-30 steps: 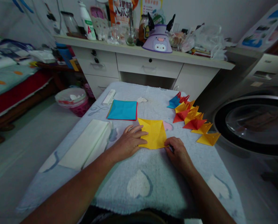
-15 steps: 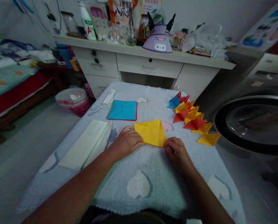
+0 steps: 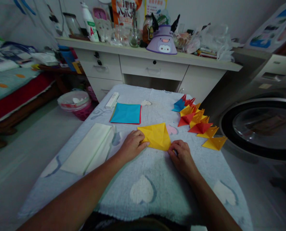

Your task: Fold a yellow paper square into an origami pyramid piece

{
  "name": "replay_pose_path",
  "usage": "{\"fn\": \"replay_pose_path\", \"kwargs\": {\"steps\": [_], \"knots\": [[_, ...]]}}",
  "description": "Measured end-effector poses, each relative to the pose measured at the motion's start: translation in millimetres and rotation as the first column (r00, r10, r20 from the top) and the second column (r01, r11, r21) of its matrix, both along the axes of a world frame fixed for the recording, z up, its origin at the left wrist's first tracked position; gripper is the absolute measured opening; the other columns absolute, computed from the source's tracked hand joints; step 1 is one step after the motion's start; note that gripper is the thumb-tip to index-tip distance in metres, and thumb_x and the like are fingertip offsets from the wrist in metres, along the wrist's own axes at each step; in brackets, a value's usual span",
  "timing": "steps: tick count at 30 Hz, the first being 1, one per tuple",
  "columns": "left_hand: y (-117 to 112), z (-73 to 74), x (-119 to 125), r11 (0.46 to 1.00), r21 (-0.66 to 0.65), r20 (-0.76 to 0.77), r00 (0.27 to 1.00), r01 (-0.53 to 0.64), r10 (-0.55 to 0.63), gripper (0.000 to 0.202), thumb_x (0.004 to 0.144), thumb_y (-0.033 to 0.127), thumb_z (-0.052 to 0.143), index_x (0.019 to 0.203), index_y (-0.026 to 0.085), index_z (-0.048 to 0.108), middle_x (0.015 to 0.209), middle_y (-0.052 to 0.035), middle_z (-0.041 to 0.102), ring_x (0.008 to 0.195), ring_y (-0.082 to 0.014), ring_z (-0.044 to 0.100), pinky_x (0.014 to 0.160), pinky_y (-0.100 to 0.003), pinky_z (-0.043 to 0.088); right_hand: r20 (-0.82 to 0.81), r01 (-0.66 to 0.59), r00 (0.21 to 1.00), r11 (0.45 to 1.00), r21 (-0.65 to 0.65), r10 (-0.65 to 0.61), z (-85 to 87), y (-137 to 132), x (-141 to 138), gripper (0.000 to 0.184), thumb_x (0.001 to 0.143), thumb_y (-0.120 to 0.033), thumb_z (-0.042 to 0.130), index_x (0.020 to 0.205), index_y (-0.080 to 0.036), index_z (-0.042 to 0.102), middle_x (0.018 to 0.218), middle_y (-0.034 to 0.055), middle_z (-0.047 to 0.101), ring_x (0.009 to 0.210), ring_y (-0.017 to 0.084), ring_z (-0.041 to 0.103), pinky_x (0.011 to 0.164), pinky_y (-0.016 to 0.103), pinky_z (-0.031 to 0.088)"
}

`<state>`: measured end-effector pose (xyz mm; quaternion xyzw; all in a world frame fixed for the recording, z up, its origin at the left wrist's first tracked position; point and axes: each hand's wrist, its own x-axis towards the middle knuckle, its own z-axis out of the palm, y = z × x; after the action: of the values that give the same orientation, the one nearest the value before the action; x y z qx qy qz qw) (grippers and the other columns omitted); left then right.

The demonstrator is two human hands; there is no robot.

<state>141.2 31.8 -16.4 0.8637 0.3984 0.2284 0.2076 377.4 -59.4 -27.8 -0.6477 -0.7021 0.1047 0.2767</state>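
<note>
A creased yellow paper square (image 3: 155, 136) lies on the pale blue towel-covered table (image 3: 157, 179), its near edge lifted. My left hand (image 3: 132, 145) pinches the paper's left corner with curled fingers. My right hand (image 3: 181, 158) pinches its near right corner. Behind the paper lies a flat stack of blue and red sheets (image 3: 126, 113). A row of folded yellow, red and blue paper shapes (image 3: 197, 123) runs along the table's right side.
A folded white cloth (image 3: 88, 148) lies at the table's left edge and a white stick-shaped object (image 3: 112, 99) at the back. A cluttered white desk (image 3: 157, 62) stands behind, a pink bin (image 3: 73, 103) to the left, a washing machine door (image 3: 260, 126) to the right.
My left hand went from lying flat on the yellow paper to gripping its left corner. The paper was turned and its near edge lifted. My right hand stayed at the right corner.
</note>
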Motion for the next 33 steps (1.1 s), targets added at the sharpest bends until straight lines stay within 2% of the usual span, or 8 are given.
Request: {"fn": "replay_pose_path", "kwargs": {"steps": [7,20,23,26,29,33], "knots": [[1,-4.8,5,0.982,0.114,-0.065,0.986,-0.148,0.156,0.030,0.086,0.037,0.062,0.064,0.018,0.058,0.089,-0.0054,0.058,0.088,-0.0211,0.052,0.080,-0.036,0.042,0.041,0.090,0.995,0.995,0.049,-0.092,-5.4,4,-3,0.008,0.082,-0.019,0.060,0.074,-0.020,0.063,0.095,0.0076,0.060,0.090,0.024,0.052,0.083,0.040,0.040],[-5,-3.9,11,0.956,0.199,-0.197,0.947,-0.215,0.254,0.023,0.083,0.039,0.065,0.073,0.019,0.059,0.094,-0.0067,0.056,0.095,-0.0250,0.048,0.079,-0.040,0.038,0.076,0.151,0.984,0.982,0.110,-0.160,-8.9,6,-5,0.012,0.079,-0.020,0.065,0.067,-0.021,0.061,0.091,0.0070,0.060,0.085,0.024,0.052,0.078,0.040,0.040],[-6,-3.9,12,0.950,0.209,-0.200,0.941,-0.230,0.272,0.020,0.083,0.039,0.065,0.080,0.020,0.059,0.094,-0.0067,0.056,0.095,-0.0259,0.048,0.080,-0.041,0.038,0.075,0.154,0.984,0.980,0.123,-0.164,-9.6,6,-5,0.012,0.078,-0.020,0.065,0.066,-0.022,0.061,0.090,0.0066,0.061,0.084,0.023,0.052,0.077,0.039,0.040],[-8,-3.1,13,0.939,0.231,-0.184,0.937,-0.254,0.298,0.025,0.081,0.037,0.068,0.098,0.022,0.059,0.100,-0.0072,0.057,0.100,-0.0274,0.047,0.083,-0.042,0.038,0.083,0.158,0.982,0.981,0.115,-0.168,-9.3,6,-5,0.012,0.077,-0.019,0.066,0.066,-0.021,0.060,0.090,0.0068,0.061,0.083,0.023,0.052,0.077,0.039,0.041],[-9,-2.7,14,0.951,0.241,-0.153,0.960,-0.195,0.235,0.035,0.082,0.027,0.066,0.115,0.024,0.057,0.114,-0.0076,0.057,0.109,-0.0282,0.045,0.088,-0.044,0.037,0.096,0.163,0.980,0.980,0.111,-0.174,-9.0,6,-6,0.012,0.077,-0.020,0.066,0.067,-0.021,0.060,0.090,0.0069,0.060,0.083,0.023,0.051,0.077,0.039,0.040],[-12,-4.3,15,0.973,0.211,-0.180,0.982,0.091,-0.053,0.028,0.089,0.013,0.054,0.111,0.028,0.063,0.118,-0.0047,0.060,0.110,-0.0241,0.049,0.090,-0.040,0.039,0.102,0.162,0.979,0.980,0.118,-0.174,-8.3,6,-6,0.011,0.077,-0.020,0.065,0.068,-0.022,0.059,0.088,0.0063,0.060,0.082,0.023,0.050,0.075,0.038,0.040]]}}
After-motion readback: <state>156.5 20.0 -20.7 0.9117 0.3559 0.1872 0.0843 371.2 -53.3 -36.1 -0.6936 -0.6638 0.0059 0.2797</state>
